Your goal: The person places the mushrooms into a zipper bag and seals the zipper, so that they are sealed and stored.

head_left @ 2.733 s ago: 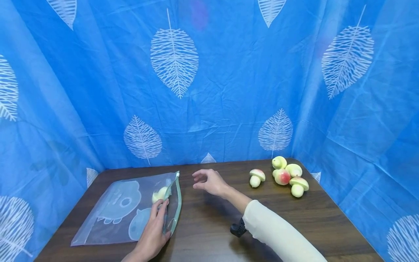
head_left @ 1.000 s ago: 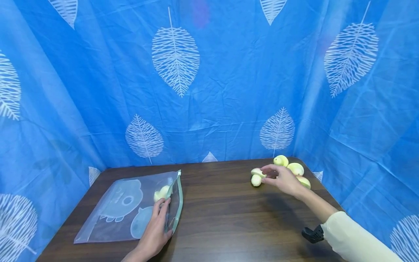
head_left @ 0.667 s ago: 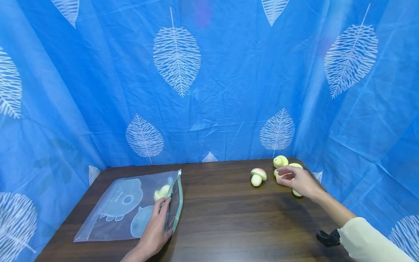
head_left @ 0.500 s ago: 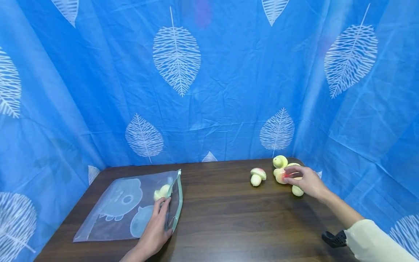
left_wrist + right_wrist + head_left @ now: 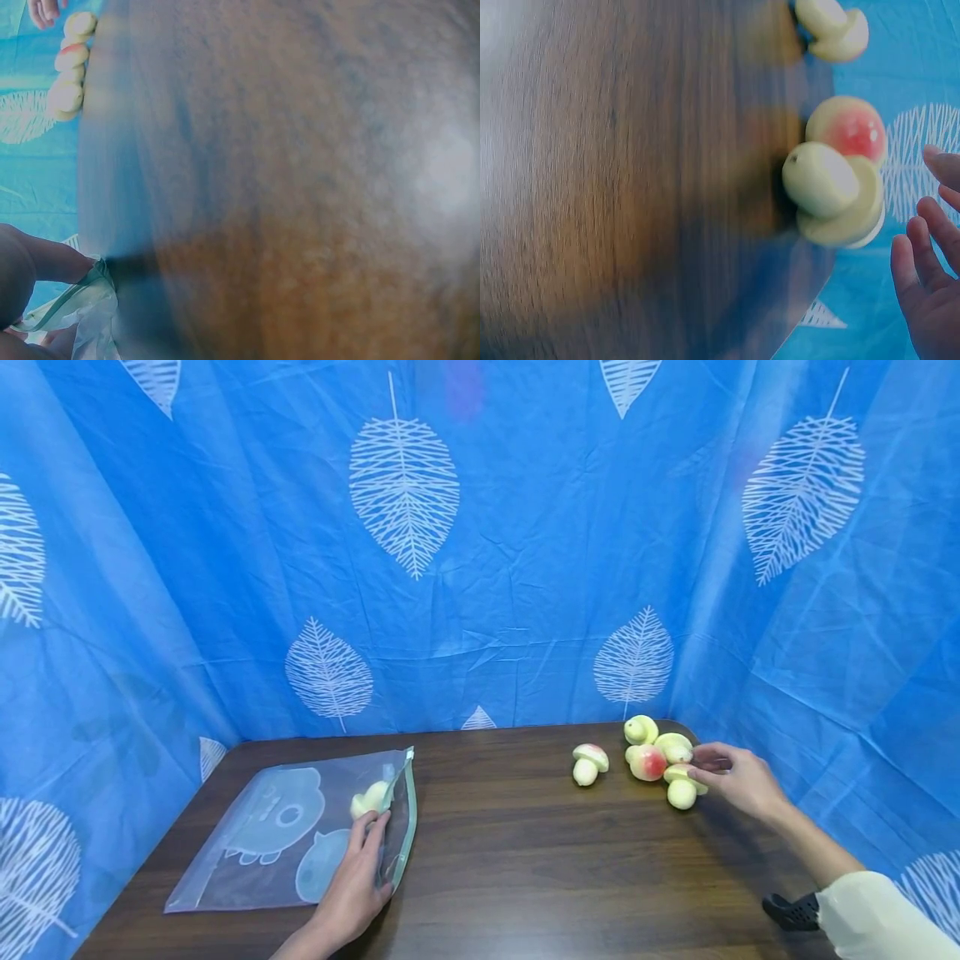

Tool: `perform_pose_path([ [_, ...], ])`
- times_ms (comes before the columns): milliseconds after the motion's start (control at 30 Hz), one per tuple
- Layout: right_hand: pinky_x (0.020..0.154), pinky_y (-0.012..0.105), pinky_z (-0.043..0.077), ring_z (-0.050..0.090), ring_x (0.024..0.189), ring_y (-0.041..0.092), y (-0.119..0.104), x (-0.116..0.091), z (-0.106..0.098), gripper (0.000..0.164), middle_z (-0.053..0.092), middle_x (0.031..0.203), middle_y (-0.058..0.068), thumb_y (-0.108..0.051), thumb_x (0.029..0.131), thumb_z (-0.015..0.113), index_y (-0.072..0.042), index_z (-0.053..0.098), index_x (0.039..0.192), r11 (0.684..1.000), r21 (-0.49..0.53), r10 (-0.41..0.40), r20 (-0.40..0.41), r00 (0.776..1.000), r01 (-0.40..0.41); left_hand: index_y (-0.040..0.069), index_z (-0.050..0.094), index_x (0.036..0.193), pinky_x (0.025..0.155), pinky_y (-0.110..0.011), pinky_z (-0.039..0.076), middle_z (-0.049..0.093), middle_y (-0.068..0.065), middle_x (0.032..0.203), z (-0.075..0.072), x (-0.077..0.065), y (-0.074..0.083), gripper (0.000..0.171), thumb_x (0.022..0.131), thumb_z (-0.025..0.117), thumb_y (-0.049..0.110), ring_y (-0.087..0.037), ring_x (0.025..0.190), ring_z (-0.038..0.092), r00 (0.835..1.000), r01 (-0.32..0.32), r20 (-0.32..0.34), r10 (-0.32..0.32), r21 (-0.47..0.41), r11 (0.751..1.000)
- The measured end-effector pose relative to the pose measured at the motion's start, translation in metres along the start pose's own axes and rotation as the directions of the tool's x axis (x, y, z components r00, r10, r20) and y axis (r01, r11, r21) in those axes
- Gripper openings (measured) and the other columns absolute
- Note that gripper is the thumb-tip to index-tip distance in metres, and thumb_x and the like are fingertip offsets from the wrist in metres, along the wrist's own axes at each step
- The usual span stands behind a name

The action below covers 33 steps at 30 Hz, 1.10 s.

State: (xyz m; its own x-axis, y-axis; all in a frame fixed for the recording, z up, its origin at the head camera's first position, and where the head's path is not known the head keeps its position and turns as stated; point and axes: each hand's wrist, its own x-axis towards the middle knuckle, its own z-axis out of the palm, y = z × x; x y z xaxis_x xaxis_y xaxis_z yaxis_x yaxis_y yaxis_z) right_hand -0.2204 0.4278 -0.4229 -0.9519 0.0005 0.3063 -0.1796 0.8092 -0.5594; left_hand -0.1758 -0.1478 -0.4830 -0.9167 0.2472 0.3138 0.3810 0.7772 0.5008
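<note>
My left hand [image 5: 348,893] grips the mouth of a clear zip bag [image 5: 213,893] lying on the table; the left wrist view shows the bag's green edge [image 5: 101,277] at the fingers. Inside the bag, near its opening, is a pale toy mushroom [image 5: 367,800]. My right hand [image 5: 742,781] hovers with parted, slightly bent fingers and holds nothing. Its fingertips are beside the nearest mushroom [image 5: 682,789] of a cluster; whether they touch it is unclear. Also in the cluster are a red-blushed mushroom [image 5: 647,762] and two yellowish mushrooms, one at the back [image 5: 641,729].
A lone mushroom [image 5: 588,764] lies left of the cluster. Brown wooden tabletop [image 5: 510,843] stretches between bag and mushrooms. Blue cloth [image 5: 510,568] with white leaf prints hangs behind and at both sides. A black wrist device [image 5: 791,912] sits at the right sleeve.
My right hand has travelled right, from beside the bag, past the lone mushroom and over the cluster to its right side. The mushrooms have stayed put. My left hand remains on the bag.
</note>
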Motion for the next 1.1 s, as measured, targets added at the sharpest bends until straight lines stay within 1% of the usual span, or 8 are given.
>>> perform_pose_path([
  [200,0.075,0.031,0.054,0.067,0.104,0.042,0.013,0.0,0.0,0.049,0.071,0.114,0.024,-0.028,0.095,0.077,0.007,0.065,0.127,1.0,-0.022,0.021,0.03,0.999,-0.02,-0.006,0.04,0.152,0.075,-0.04,0.057,0.033,-0.021,0.148,-0.001,-0.001,0.0,0.099,0.065,0.086,-0.016,-0.036,0.11,0.058,1.0,-0.002,-0.009,0.002,0.001,1.0],
  [300,0.08,0.043,0.057,0.066,0.107,0.046,0.018,0.001,0.003,0.054,0.068,0.118,0.028,-0.029,0.096,0.076,0.01,0.062,0.13,0.999,-0.03,0.041,0.048,0.998,-0.04,-0.006,0.04,0.151,0.071,-0.038,0.056,0.033,-0.021,0.148,-0.001,-0.002,-0.001,0.098,0.065,0.086,-0.017,-0.035,0.107,0.059,1.0,-0.013,-0.016,0.013,-0.003,1.0],
  [400,0.086,0.055,0.055,0.062,0.112,0.049,0.023,0.001,0.008,0.062,0.064,0.125,0.032,-0.035,0.096,0.075,0.01,0.058,0.134,0.997,-0.026,0.07,0.071,0.995,-0.068,-0.006,0.04,0.151,0.071,-0.037,0.056,0.034,-0.021,0.147,-0.001,-0.001,-0.001,0.098,0.065,0.085,-0.017,-0.036,0.108,0.059,0.999,-0.024,-0.024,0.023,-0.005,1.0],
  [500,0.09,0.06,0.052,0.06,0.115,0.051,0.026,0.002,0.015,0.067,0.06,0.131,0.034,-0.04,0.097,0.074,0.01,0.055,0.138,0.997,-0.022,0.079,0.081,0.994,-0.077,-0.005,0.04,0.151,0.072,-0.037,0.056,0.034,-0.02,0.147,-0.001,-0.002,-0.001,0.098,0.065,0.084,-0.017,-0.035,0.109,0.059,0.999,-0.023,-0.028,0.023,-0.003,1.0],
  [567,0.091,0.061,0.051,0.06,0.116,0.051,0.028,0.002,0.018,0.067,0.058,0.134,0.035,-0.039,0.098,0.072,0.011,0.054,0.138,0.997,-0.023,0.073,0.087,0.994,-0.072,-0.006,0.04,0.151,0.07,-0.036,0.056,0.034,-0.021,0.147,-0.001,-0.002,-0.001,0.097,0.065,0.084,-0.017,-0.034,0.105,0.06,0.999,-0.028,-0.027,0.028,-0.01,1.0],
  [733,0.086,0.058,0.054,0.064,0.11,0.049,0.03,0.001,0.021,0.055,0.062,0.127,0.034,-0.031,0.098,0.073,0.01,0.06,0.132,0.997,-0.042,0.065,0.078,0.995,-0.062,-0.005,0.04,0.152,0.069,-0.034,0.055,0.034,-0.02,0.148,-0.001,-0.002,0.0,0.097,0.066,0.084,-0.017,-0.029,0.097,0.06,0.999,-0.027,-0.022,0.026,-0.025,0.999],
  [867,0.082,0.053,0.056,0.066,0.105,0.046,0.029,0.001,0.022,0.045,0.065,0.12,0.031,-0.022,0.097,0.075,0.01,0.063,0.126,0.998,-0.038,0.06,0.073,0.996,-0.057,-0.005,0.039,0.152,0.073,-0.038,0.056,0.034,-0.019,0.148,-0.002,-0.003,0.0,0.097,0.066,0.085,-0.016,-0.031,0.101,0.06,1.0,-0.021,-0.021,0.02,-0.021,1.0],
  [1100,0.08,0.051,0.057,0.066,0.104,0.046,0.025,0.0,0.014,0.044,0.065,0.119,0.031,-0.021,0.098,0.074,0.011,0.062,0.126,0.998,-0.023,0.067,0.074,0.995,-0.066,-0.005,0.04,0.151,0.078,-0.044,0.058,0.035,-0.021,0.147,-0.004,-0.004,0.001,0.098,0.065,0.086,-0.016,-0.037,0.111,0.059,0.999,-0.037,-0.032,0.037,-0.013,0.999],
])
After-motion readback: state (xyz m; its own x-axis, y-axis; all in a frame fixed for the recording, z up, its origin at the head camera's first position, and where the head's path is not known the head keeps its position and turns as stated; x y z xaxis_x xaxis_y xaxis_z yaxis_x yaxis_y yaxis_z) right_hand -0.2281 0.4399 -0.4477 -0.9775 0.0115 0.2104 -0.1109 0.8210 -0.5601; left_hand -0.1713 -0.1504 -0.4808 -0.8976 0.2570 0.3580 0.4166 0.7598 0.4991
